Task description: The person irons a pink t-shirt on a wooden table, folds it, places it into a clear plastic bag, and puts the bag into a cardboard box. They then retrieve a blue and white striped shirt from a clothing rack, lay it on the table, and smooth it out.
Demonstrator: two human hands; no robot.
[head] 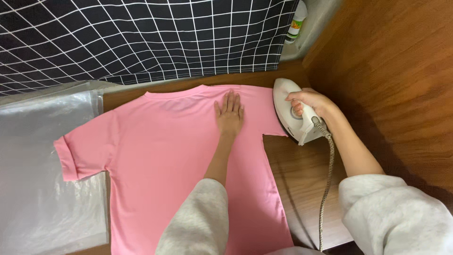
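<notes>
A pink T-shirt (165, 151) lies spread flat on a wooden table (302, 174), neck away from me. My left hand (229, 113) rests palm down with fingers together on the shirt's upper chest, just below the collar. My right hand (309, 101) grips the handle of a white electric iron (292, 113), which sits on the shirt's right sleeve at its far right edge. The iron's braided cord (326, 184) trails down toward me past my right forearm. Both arms wear light grey sleeves.
A clear plastic sheet (42, 165) covers the left of the table under the shirt's left sleeve. A black cloth with a white grid (141, 38) hangs at the back. A wooden panel (391, 71) rises at the right. A small bottle (297, 23) stands in the back corner.
</notes>
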